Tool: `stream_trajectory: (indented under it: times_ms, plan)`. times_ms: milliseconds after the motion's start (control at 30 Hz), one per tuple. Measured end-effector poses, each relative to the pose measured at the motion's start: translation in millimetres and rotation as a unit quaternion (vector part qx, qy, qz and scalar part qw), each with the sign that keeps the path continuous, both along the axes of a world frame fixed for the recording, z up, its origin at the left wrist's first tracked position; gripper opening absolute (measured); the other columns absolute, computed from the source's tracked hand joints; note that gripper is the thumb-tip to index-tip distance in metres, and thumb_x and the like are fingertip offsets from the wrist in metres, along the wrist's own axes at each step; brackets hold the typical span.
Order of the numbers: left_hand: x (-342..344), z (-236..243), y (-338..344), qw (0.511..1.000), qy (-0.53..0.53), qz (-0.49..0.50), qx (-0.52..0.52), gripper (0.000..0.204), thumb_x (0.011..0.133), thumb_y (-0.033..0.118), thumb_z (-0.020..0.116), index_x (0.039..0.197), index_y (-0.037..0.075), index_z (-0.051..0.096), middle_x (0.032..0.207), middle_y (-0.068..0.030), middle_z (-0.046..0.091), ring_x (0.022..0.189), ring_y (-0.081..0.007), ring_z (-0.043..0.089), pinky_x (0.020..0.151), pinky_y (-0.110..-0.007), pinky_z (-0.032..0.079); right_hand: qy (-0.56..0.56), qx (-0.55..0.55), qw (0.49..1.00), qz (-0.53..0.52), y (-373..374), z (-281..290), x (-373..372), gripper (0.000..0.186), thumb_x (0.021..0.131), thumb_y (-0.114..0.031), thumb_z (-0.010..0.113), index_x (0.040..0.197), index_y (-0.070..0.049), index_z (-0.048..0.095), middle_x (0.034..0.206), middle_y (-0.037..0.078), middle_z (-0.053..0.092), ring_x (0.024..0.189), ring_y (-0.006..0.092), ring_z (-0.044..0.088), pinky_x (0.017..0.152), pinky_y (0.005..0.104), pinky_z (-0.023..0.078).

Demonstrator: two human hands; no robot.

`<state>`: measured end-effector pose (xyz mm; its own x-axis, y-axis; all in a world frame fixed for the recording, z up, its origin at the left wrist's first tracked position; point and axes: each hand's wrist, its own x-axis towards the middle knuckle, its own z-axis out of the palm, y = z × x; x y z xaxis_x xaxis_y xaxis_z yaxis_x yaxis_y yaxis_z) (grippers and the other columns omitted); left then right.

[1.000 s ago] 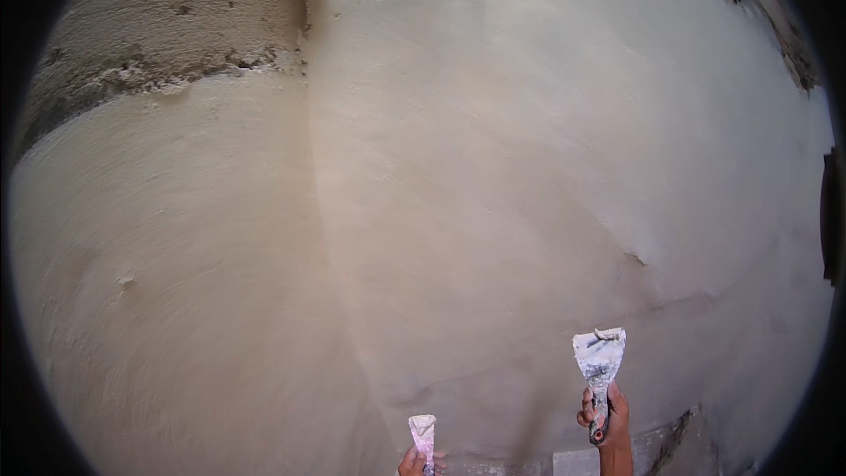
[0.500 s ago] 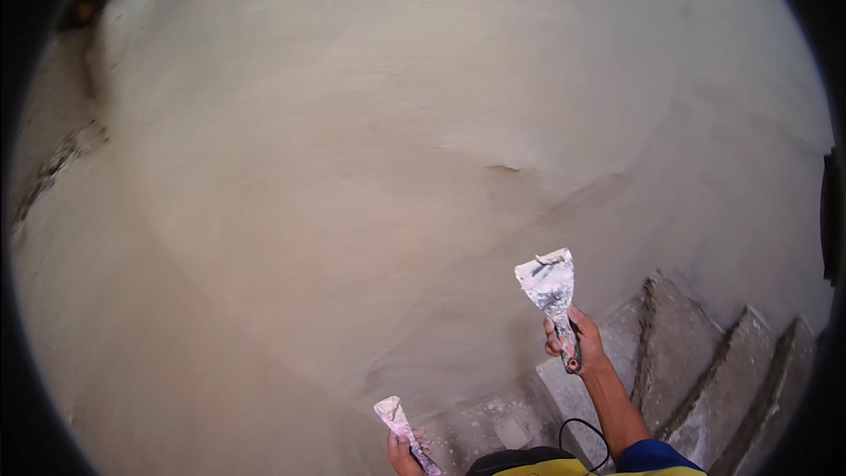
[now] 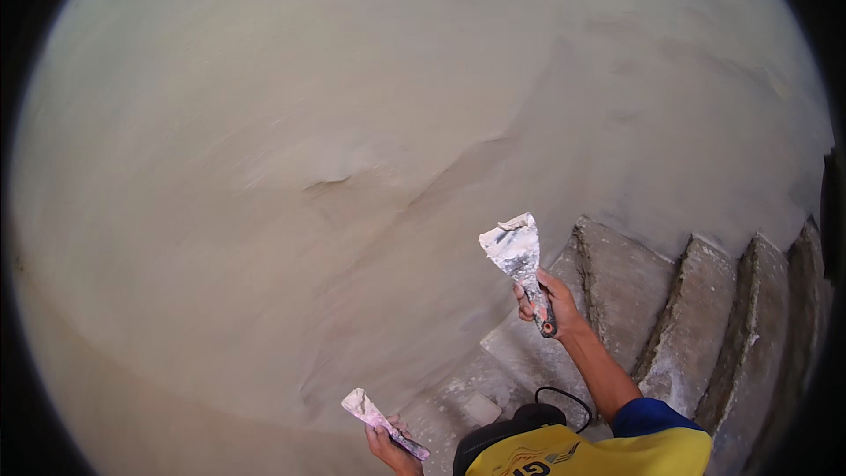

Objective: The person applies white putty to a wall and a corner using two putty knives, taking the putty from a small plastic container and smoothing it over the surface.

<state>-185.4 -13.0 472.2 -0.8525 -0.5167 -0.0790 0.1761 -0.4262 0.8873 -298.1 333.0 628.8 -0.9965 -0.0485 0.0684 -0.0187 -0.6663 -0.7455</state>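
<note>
My right hand [image 3: 553,301] is closed round the dark handle of a wide putty knife [image 3: 515,249], its blade pointing up and smeared with pale plaster. A curl of the plaster sits near the blade's top edge. Lower and to the left, my left hand [image 3: 392,445] grips a narrower putty knife [image 3: 364,407], its blade also coated with whitish paste. Neither blade appears to touch the large plastered wall [image 3: 220,106]. That wall is beige-grey and mostly smooth, with a small raised crack [image 3: 327,183] and a slanting ridge across it.
Rough concrete steps [image 3: 624,273] run along the wall at the right, with crusty edges. A small pale block [image 3: 481,409] lies on the speckled landing near my body. A black cable [image 3: 573,395] loops beside my yellow and blue shirt [image 3: 599,457].
The view has swung to the right, so the crack sits farther left and more of the steps shows. Both putty knives appear farther left and slightly higher, still held.
</note>
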Motion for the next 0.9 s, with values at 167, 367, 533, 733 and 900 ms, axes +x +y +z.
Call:
stream_trajectory:
  times_ms: [167,367,533,733,900]
  plan:
    - [8,20,-5,0.999,-0.028,-0.012,-0.014,0.032,0.1,0.025,0.051,0.121,0.001,0.051,0.088,-0.0111,0.064,0.062,-0.0122,0.059,0.047,-0.022,0.046,-0.014,-0.009,1.0,-0.007,-8,7,0,0.034,0.104,-0.039,0.045,0.108,-0.006,0.054,0.087,0.008,0.062,0.057,0.0141,0.056,0.05,0.0295,0.043]
    - [0,62,-7,0.997,-0.058,-0.039,-0.017,0.032,0.099,0.025,0.053,0.12,0.001,0.051,0.089,-0.0107,0.063,0.062,-0.0119,0.058,0.048,-0.022,0.047,-0.05,-0.003,0.999,-0.012,-2,5,-4,0.039,0.102,-0.043,0.047,0.103,-0.005,0.057,0.085,0.008,0.062,0.058,0.014,0.056,0.052,0.0311,0.044]
    - [-30,49,-22,0.994,-0.052,-0.093,-0.012,0.032,0.098,0.025,0.053,0.12,0.002,0.051,0.088,-0.0103,0.062,0.062,-0.0128,0.058,0.048,-0.023,0.046,-0.072,-0.007,0.994,-0.08,-10,-3,-6,0.039,0.102,-0.042,0.048,0.101,-0.004,0.058,0.084,0.008,0.063,0.055,0.0137,0.054,0.052,0.0305,0.044]
    - [-40,0,-57,0.991,-0.068,-0.118,-0.007,0.032,0.097,0.025,0.053,0.119,0.002,0.051,0.088,-0.0097,0.061,0.062,-0.0131,0.057,0.048,-0.023,0.046,-0.06,0.081,0.978,-0.182,-2,-6,-11,0.04,0.101,-0.041,0.049,0.098,-0.002,0.06,0.076,0.007,0.062,0.05,0.0101,0.054,0.041,0.0247,0.043]
    - [-42,-1,-58,0.991,-0.076,-0.108,-0.038,0.031,0.099,0.024,0.05,0.12,0.0,0.054,0.084,-0.0077,0.06,0.064,-0.0141,0.057,0.054,-0.026,0.046,-0.015,0.232,0.94,-0.248,48,69,-35,0.039,0.101,-0.038,0.048,0.096,-0.002,0.061,0.059,0.003,0.057,0.034,0.0056,0.046,0.027,0.0186,0.037]
